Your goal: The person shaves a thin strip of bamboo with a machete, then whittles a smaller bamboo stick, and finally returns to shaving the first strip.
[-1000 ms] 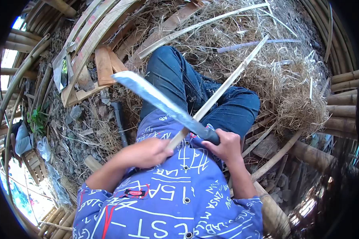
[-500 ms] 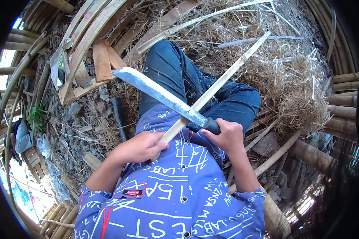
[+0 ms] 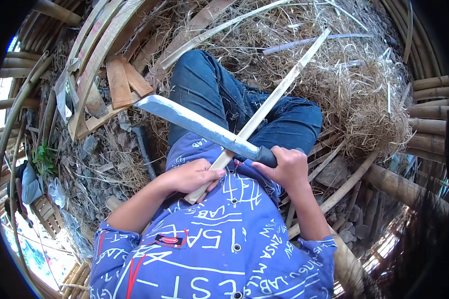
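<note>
I view two hands: the left hand (image 3: 197, 178), fingers clenched round one wooden strip (image 3: 272, 107) pointing upper right; the right hand (image 3: 290, 168) grasping one machete (image 3: 192, 121), tip upper left.

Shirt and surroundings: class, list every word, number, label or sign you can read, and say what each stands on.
"LAB": on the shirt, more than once.
"EST": on the shirt, low on the front.
Small red-and-black patch: too small to read.
Reddish marks on the curved strips: too blurred to read.
</note>
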{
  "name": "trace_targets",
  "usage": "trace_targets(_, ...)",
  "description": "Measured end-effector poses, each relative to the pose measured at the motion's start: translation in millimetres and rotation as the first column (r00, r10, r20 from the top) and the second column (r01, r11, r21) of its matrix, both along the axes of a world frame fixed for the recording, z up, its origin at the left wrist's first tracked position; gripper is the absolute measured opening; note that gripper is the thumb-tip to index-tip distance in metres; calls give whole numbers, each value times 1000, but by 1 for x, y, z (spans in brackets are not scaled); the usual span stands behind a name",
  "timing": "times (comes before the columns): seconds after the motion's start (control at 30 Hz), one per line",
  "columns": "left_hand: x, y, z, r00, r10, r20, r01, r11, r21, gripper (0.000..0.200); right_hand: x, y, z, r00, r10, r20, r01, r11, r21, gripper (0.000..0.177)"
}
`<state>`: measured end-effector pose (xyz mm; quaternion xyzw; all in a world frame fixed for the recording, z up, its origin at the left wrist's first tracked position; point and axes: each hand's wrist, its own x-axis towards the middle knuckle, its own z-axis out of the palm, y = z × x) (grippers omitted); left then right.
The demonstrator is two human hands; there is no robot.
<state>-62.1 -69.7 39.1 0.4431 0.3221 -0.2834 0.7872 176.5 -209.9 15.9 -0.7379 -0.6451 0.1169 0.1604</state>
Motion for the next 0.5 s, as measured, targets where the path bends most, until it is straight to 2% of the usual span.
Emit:
trace_targets(0.13, -2, -5, 3, 998, 38, 46, -42, 995, 91, 54, 6, 0, 4, 1000, 18, 3, -18, 999, -47, 56)
trace_targets(0.2, -5, -2, 2, 997, 63, 52, -65, 996, 52, 53, 13, -2, 3, 999, 41, 6, -41, 997, -61, 55)
trace_targets(0.27, -12, 2, 2, 993, 113, -20, -113, 994, 7, 51, 25, -9, -1, 999, 10, 51, -7, 999, -49, 54)
trace_targets(0.33, -21, 6, -1, 991, 132, -22, -132, 991, -24, 50, 47, -26, -10, 991, -116, 64, 121, 989, -89, 53)
trace_targets(0.37, -25, 7, -1, 992, 127, -16, -127, 992, -25, 50, 61, -35, -13, 974, -166, 156, 185, 977, -110, 54)
trace_targets(0.4, -28, 8, -2, 993, 120, -9, -120, 992, -28, 50, 75, -42, -13, 937, -331, 111, 348, 913, -211, 54)
trace_targets(0.43, -30, 9, -4, 994, 109, -9, -109, 993, -36, 50, 92, -50, -16, 880, -421, 221, 463, 866, -192, 51)
trace_targets(0.47, -27, 9, -3, 995, 96, -8, -96, 995, -41, 50, 109, -57, -14, 818, -546, 182, 575, 790, -214, 49)
trace_targets(0.5, -20, 10, 0, 998, 53, 20, -53, 998, -22, 50, 118, -59, -9, 811, -543, 219, 584, 777, -234, 48)
